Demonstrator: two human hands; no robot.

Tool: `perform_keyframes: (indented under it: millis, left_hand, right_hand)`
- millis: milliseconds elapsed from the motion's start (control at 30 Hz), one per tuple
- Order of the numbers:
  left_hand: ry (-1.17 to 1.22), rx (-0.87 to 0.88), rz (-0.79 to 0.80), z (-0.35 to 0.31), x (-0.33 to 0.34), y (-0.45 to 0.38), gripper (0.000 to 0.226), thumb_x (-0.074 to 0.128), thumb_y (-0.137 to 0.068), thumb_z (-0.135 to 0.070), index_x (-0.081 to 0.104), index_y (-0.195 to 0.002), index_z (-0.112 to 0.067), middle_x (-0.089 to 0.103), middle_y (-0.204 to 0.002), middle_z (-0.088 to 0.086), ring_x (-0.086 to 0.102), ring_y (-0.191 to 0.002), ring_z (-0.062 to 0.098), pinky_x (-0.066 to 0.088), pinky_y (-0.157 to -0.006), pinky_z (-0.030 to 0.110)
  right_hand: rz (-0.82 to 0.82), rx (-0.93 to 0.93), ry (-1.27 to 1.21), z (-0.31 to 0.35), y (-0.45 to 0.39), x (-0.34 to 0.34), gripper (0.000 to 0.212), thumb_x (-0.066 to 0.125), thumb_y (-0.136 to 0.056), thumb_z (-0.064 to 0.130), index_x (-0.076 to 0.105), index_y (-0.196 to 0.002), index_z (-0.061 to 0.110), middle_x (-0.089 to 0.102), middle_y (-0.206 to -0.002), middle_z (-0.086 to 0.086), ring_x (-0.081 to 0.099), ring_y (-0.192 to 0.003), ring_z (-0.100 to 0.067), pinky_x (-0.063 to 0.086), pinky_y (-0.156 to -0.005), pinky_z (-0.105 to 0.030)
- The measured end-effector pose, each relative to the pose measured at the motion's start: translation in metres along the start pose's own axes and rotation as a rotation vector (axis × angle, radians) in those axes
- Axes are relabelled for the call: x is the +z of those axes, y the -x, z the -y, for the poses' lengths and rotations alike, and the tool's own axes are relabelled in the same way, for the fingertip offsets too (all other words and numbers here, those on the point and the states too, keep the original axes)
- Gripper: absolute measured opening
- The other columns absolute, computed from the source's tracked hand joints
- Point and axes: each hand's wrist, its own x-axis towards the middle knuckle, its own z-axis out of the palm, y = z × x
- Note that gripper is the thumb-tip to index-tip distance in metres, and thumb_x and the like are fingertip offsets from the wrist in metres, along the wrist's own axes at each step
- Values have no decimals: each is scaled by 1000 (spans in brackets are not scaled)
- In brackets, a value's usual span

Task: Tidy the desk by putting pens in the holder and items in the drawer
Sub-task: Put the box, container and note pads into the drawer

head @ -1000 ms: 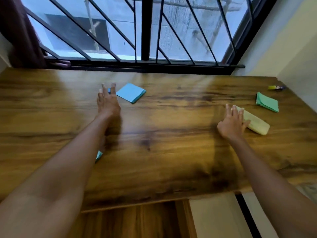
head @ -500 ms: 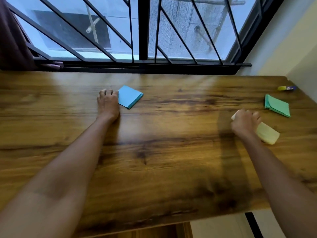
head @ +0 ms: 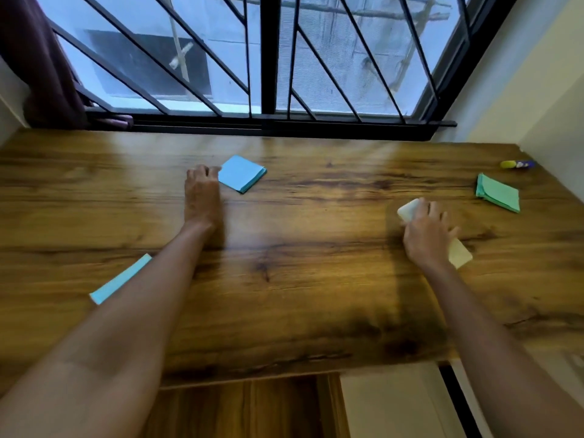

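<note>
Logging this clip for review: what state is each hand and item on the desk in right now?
left hand: on the desk, fingers curled beside the blue pad, grip unclear
right hand: gripping the pale yellow pad
blue pad: flat on the desk
pale yellow pad: under the right hand
green pad: flat, untouched
glue stick: lying on its side
blue strip: flat, partly hidden by the left forearm

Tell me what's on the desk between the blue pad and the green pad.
In the head view, bare wood mostly. The blue pad and green pad have nothing directly between them; the right hand on the cream case sits nearer the camera.
</note>
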Motion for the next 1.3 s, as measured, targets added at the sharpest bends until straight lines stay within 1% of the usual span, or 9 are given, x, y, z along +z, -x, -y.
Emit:
perform_keyframes:
  millis: [133, 267, 400, 567, 700, 900, 967, 1100, 1300]
  left_hand:
    - [75, 45, 26, 5, -28, 35, 61, 43, -74, 22, 51, -129, -3, 55, -115, 21, 46, -106, 37, 43, -93, 41]
    - [104, 104, 47, 8, -72, 93, 58, 58, -71, 16, 57, -124, -9, 57, -111, 16, 49, -103, 34, 42, -89, 37]
    - [155, 118, 64, 27, -116, 174, 58, 53, -68, 15, 57, -121, -8, 56, -108, 18, 51, -102, 37, 45, -90, 43]
    - [152, 71, -1, 59, -178, 267, 53, 48, -73, 17, 54, -120, -7, 55, -113, 20, 53, -102, 36, 45, -89, 44]
    - [128, 44, 20, 86, -213, 324, 48, 53, -80, 13, 52, -122, -10, 55, -116, 15, 56, -105, 29, 51, -89, 39]
    - [171, -100, 41, 146, -257, 402, 50, 57, -84, 8, 48, -128, -15, 54, -119, 10, 56, -109, 19, 54, -90, 36]
    - [201, -140, 57, 160, -265, 418, 51, 56, -85, 6, 47, -130, -17, 54, -119, 8, 56, -109, 17, 53, -92, 34]
    - [181, -210, 102, 181, -272, 438, 50, 57, -88, 2, 47, -132, -17, 54, -118, 6, 57, -107, 17, 51, -92, 28]
    - [234, -236, 229, 190, -271, 445, 49, 57, -88, 1, 48, -132, -19, 55, -118, 1, 55, -107, 11, 47, -92, 21]
  right_hand:
    - [-27, -134, -98, 34, 45, -5, 62, 56, -91, 15, 29, -146, 5, 40, -138, -17, 39, -123, -36, 30, -98, -51]
    - [37, -296, -173, 63, 93, -16, 65, 55, -91, 18, 25, -148, 8, 38, -141, -17, 36, -127, -34, 27, -101, -48]
    - [106, -464, -274, 87, 169, -34, 66, 56, -90, 24, 27, -147, 7, 42, -137, -17, 38, -124, -35, 29, -100, -47]
    - [204, -695, -386, 108, 279, -50, 63, 55, -93, 27, 29, -146, 6, 44, -134, -18, 47, -116, -36, 41, -96, -50]
    - [414, -804, -458, 123, 352, -49, 64, 50, -96, 34, 21, -149, 12, 38, -140, -11, 48, -118, -27, 45, -99, -44]
    - [894, -898, -413, 154, 444, -25, 64, 45, -98, 29, 9, -151, 31, 21, -151, -4, 35, -129, -25, 34, -109, -51]
    - [963, -955, -428, 159, 465, -19, 65, 51, -96, 23, 16, -151, 30, 24, -152, -4, 35, -133, -26, 35, -110, -50]
    - [965, -955, -379, 175, 498, -5, 62, 63, -88, 13, 37, -143, 20, 43, -144, -7, 43, -131, -24, 38, -109, -44]
    - [965, -942, -290, 191, 519, 11, 42, 53, -91, 1, 52, -132, 11, 59, -125, -10, 59, -111, -23, 51, -95, -38]
